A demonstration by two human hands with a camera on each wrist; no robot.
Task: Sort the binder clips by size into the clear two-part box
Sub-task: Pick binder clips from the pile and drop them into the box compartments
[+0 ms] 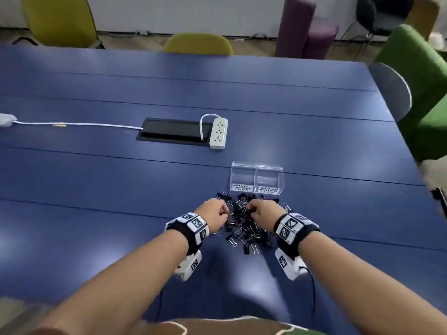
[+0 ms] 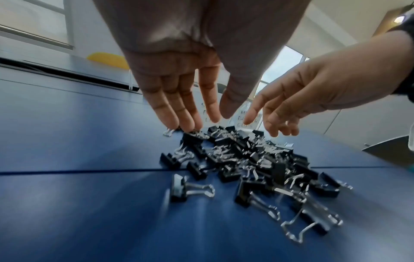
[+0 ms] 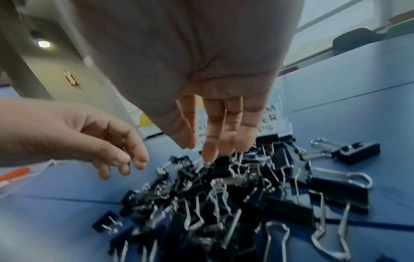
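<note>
- Clips: a messy pile of black binder clips (image 1: 244,226) w/ silver wire handles lies on the blue table (image 1: 121,189), just in front of the person. Big & small ones are mixed up.
- Clear two-part box (image 1: 257,178) stands just behind the pile, at its far edge. It has 2 parts side by side, each w/ a white label on the front. Left label says SMALL; the right one is too blurry in the head view. Both parts look bare inside.
- Left hand (image 1: 214,215) is over the left side of the pile. In the left wrist view its fingers (image 2: 170,108) are straight, pointing down, close together; tips sit right at the far clips. It holds nothing.
- Right hand (image 1: 262,211) is over the right side of the pile. In the right wrist view its fingers (image 3: 212,131) hang straight down, close together, tips touching the top clips. Can't tell if a clip is pinched.
- 1 white power strip (image 1: 218,133) lies well behind the box, beside a black slot (image 1: 173,132) in the table.
</note>
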